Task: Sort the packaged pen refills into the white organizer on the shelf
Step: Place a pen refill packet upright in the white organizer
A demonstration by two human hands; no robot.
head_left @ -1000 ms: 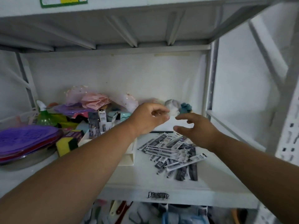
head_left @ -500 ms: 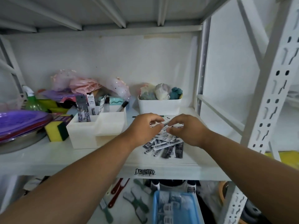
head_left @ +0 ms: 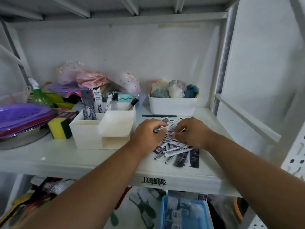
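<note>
In the head view, both hands are working at the centre of the frame over a loose pile of packaged pen refills (head_left: pixel 177 150) that is lying on the white shelf (head_left: pixel 102 162), just right of the white organizer (head_left: pixel 102 129). The left hand (head_left: pixel 146 136) is curling its fingers around a few packets at the pile's upper edge, and the right hand (head_left: pixel 193 133) is pinching the end of one packet between thumb and fingertips. A few packets are already standing upright in the organizer's rear compartment, left of centre. The packets are looking thin, light and flexible, with glossy sleeves likely to be sliding over one another; gripping several together near the middle, flat sides stacked, should be keeping them from fanning out. A white bin of cloths (head_left: pixel 172 104) is sitting behind the pile.
</note>
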